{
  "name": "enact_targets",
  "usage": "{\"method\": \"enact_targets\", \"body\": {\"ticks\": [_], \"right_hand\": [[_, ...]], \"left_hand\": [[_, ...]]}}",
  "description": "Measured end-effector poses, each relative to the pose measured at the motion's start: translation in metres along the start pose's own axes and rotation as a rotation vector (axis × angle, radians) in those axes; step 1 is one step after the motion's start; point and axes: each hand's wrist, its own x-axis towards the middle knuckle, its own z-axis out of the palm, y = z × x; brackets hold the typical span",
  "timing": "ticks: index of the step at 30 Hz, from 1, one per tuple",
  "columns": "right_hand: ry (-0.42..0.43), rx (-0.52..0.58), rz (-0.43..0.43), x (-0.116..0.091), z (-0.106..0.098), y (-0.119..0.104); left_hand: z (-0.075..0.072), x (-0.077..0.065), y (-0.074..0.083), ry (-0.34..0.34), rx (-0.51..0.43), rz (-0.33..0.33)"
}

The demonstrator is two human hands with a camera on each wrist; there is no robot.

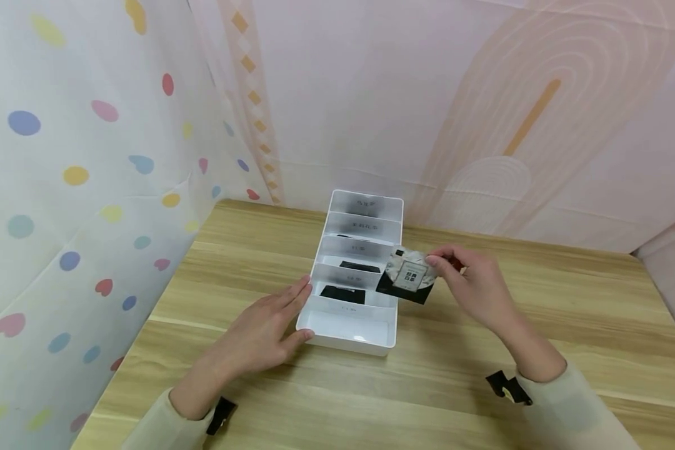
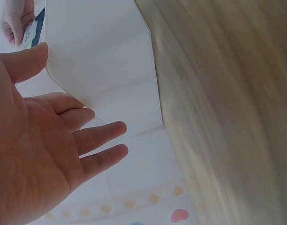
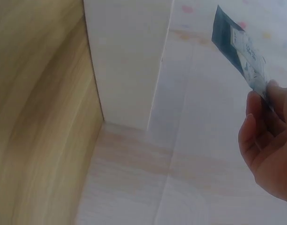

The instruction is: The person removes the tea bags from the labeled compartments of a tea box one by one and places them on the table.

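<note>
A long white divided box (image 1: pixel 345 342) stands on the table, its dividers marked with small dark writing. My left hand (image 1: pixel 267 328) rests against the box's near left side, thumb at the front corner and fingers along the wall. In the left wrist view that hand (image 2: pixel 40 140) has its fingers extended by the box wall (image 2: pixel 101 56). My right hand (image 1: pixel 475 284) pinches a flat sachet (image 1: pixel 409 275) by its right edge, just over the box's right side. The sachet is black with a grey-white patterned face and a pale printed square. The right wrist view shows this sachet (image 3: pixel 246 54) tilted between thumb and fingers.
Black packets (image 1: pixel 343 294) lie in some of the middle compartments; the front compartment shows its bare white floor. The wooden table (image 1: pixel 540 300) extends on both sides of the box. A patterned cloth (image 1: pixel 371 94) hangs behind, and another with coloured dots (image 1: pixel 90 219) hangs at the left.
</note>
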Motion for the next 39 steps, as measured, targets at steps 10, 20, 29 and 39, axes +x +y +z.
{"method": "enact_targets", "body": {"ticks": [10, 20, 29, 39], "right_hand": [[0.000, -0.023, 0.044, 0.005, -0.019, 0.027], [-0.033, -0.035, 0.080, 0.001, -0.018, 0.059], [-0.131, 0.001, 0.198, 0.001, -0.009, 0.087], [-0.232, 0.025, 0.249, 0.000, 0.001, 0.112]], "left_hand": [[0.000, 0.001, 0.000, 0.001, 0.001, -0.003], [0.000, 0.001, 0.000, -0.006, 0.001, 0.006], [0.000, 0.000, 0.001, -0.028, 0.002, -0.016], [-0.002, 0.000, 0.002, -0.040, 0.004, -0.023]]}}
